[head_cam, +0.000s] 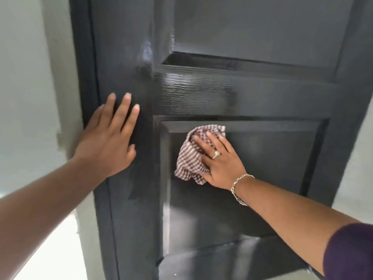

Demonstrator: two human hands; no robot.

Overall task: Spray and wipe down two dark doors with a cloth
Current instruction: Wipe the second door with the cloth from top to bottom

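A dark panelled door (252, 93) fills most of the view, its surface shiny and streaked in places. My right hand (220, 160) presses a crumpled checked cloth (189, 158) flat against the upper left corner of the door's lower panel, fingers straight over the cloth. My left hand (109, 138) lies flat with spread fingers on the door's left stile, beside the dark frame. No spray bottle is in view.
The dark door frame (84, 77) runs down the left side, with a pale wall (26, 77) beyond it. A light floor (52, 249) shows at the lower left, and more pale wall at the far right (359, 158).
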